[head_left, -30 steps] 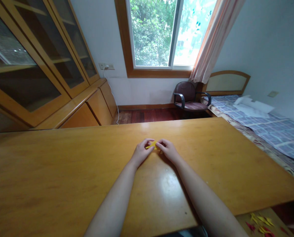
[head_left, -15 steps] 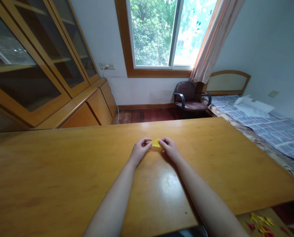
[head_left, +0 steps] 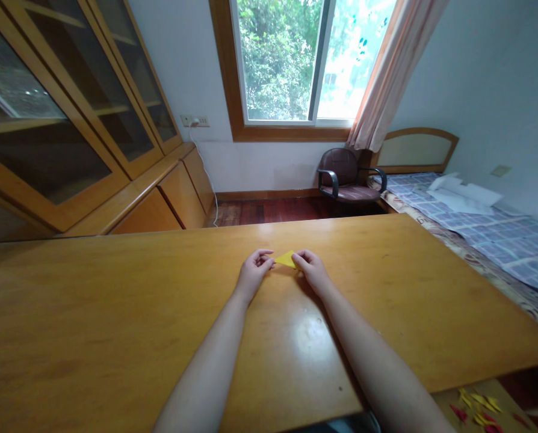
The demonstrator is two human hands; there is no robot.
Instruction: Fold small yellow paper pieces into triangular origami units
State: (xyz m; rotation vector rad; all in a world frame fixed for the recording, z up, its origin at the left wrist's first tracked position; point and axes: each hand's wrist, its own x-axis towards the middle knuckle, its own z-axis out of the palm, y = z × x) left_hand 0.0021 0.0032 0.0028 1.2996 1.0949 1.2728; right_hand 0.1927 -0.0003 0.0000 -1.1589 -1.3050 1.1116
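Note:
A small yellow piece of folded paper (head_left: 286, 259), pointed at its left end, is held between my two hands above the wooden table (head_left: 115, 319). My left hand (head_left: 255, 269) pinches the pointed left tip between thumb and finger, with the other fingers slightly curled. Thumb and fingers of my right hand (head_left: 311, 268) are closed on the paper's right side and cover part of it.
Several small yellow and red folded pieces (head_left: 479, 406) lie on a brown surface at the lower right. Beyond the table stand a dark red armchair (head_left: 348, 180), a bed (head_left: 485, 222) with white sheets on it, and a glass-fronted cabinet (head_left: 129, 174) on the left.
My left hand has shifted slightly left along the paper to its tip, so more of the yellow triangle shows. My right hand has hardly moved.

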